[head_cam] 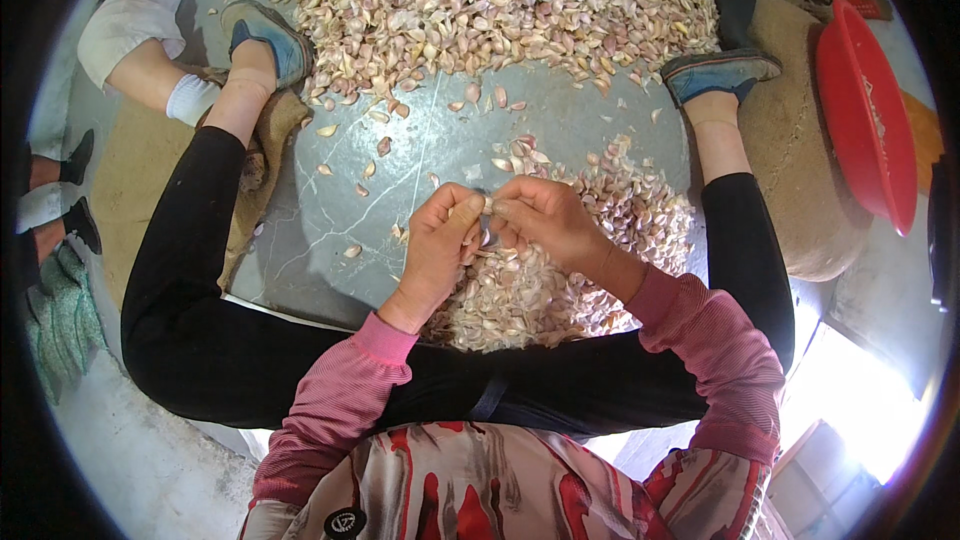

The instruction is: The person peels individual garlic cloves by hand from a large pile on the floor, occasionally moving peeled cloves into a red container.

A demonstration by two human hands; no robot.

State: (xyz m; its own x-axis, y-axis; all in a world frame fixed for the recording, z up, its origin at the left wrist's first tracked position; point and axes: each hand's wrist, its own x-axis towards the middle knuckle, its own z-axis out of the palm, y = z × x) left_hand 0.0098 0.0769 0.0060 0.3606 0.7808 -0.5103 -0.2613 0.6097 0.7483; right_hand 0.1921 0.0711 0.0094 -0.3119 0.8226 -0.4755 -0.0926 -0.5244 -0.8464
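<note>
My left hand (442,240) and my right hand (547,221) meet over the grey marbled surface, fingertips almost touching. Between them is a small pale garlic clove (487,205), pinched by the thumb and fingers of both hands. Just below my hands and to their right lies a heap of garlic cloves (517,292), reaching to my black-trousered lap. Loose cloves (384,146) are scattered on the surface beyond my left hand. A much larger pile of garlic cloves (510,7) fills the far side, between my blue shoes.
A red plastic basin (862,120) stands tilted at the right, beside a stuffed burlap sack (780,127). More burlap (142,187) lies at the left. Legs and an arm of another person show at the upper left, and dark shoes of someone else at the far left.
</note>
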